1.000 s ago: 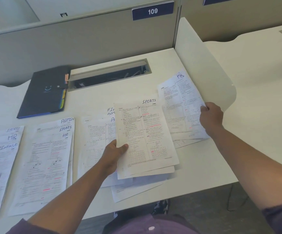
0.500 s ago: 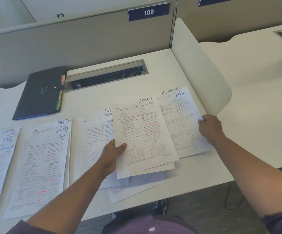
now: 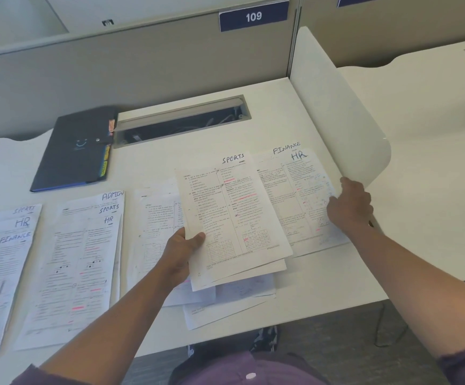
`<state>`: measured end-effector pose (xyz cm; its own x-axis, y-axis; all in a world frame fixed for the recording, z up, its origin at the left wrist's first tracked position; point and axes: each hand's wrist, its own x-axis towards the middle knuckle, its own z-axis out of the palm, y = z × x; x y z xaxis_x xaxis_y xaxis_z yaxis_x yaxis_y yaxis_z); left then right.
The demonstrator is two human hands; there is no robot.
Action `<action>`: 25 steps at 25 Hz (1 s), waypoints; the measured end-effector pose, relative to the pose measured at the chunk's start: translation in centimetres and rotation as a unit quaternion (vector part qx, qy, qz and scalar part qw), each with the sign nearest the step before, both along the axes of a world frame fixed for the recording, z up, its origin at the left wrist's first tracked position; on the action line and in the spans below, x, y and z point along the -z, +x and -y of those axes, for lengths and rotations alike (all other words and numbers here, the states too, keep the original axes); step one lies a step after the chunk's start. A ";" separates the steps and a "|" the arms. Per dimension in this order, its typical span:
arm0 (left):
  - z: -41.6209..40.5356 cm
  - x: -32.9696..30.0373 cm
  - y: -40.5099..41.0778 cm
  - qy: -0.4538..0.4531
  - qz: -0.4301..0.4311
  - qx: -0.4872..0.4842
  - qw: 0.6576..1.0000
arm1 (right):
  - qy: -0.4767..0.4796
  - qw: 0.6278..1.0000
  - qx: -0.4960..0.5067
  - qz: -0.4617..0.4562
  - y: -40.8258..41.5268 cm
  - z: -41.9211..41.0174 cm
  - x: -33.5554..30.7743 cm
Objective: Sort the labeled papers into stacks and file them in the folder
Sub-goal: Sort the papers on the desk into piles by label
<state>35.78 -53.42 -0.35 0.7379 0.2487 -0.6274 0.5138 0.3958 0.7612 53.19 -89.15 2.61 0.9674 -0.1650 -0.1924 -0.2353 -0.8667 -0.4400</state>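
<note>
A: Left hand (image 3: 180,252) has the batch topped by the SPORTS sheet (image 3: 232,215), thumb over the top page, fingers tucked underneath, lifted a little off the spread in the middle of the counter (image 3: 253,104).

B: And look at the right side. A second ago that sheet was angled away near the divider (image 3: 337,107) with only a scrap of its heading showing. Now it lies flat and square just beside the SPORTS batch, and you can read it: the HR sheet (image 3: 295,198) sits on top, with a FINANCE heading peeking out above it.

A: What's the right hand (image 3: 349,205) doing?

B: It rests on the right edge of the HR sheet, fingers curled down at the paper's margin. Whether it pinches the edge or only presses it, I can't tell from here.

A: So a pile is laid out on the right. Is that a sorted stack?

B: Not by the labels, I'd say. HR over FINANCE is still mixed, and so are the two piles at the left: the far-left pile (image 3: 3,262) reads SPORTS, HR, FINANCE; the next pile (image 3: 78,259) reads ADMIN, SPORTS, HR.

A: And the folder (image 3: 73,151)?

B: Closed, at the back left beside the cable tray (image 3: 181,120), well apart from both hands. Filing looks a long way off; the sorting is early.
</note>
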 end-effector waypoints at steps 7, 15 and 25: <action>-1.8 0.0 -0.2 -0.012 0.000 -0.046 0.999 | 0.168 0.974 -0.108 -0.108 -6.9 -7.5 -0.4; -1.9 -0.3 -0.8 -0.007 0.005 -0.024 1.000 | 0.500 0.804 0.051 -0.319 -7.8 -9.1 -1.7; 6.3 -2.7 1.3 0.306 0.030 0.233 0.923 | 0.313 0.937 0.036 -0.149 -2.3 -0.8 -1.9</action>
<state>37.09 -59.67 2.32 0.8829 0.1899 -0.4294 0.4694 -0.3698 0.8018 50.87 -88.31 4.54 0.8460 0.0079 -0.5331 -0.4763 -0.4381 -0.7624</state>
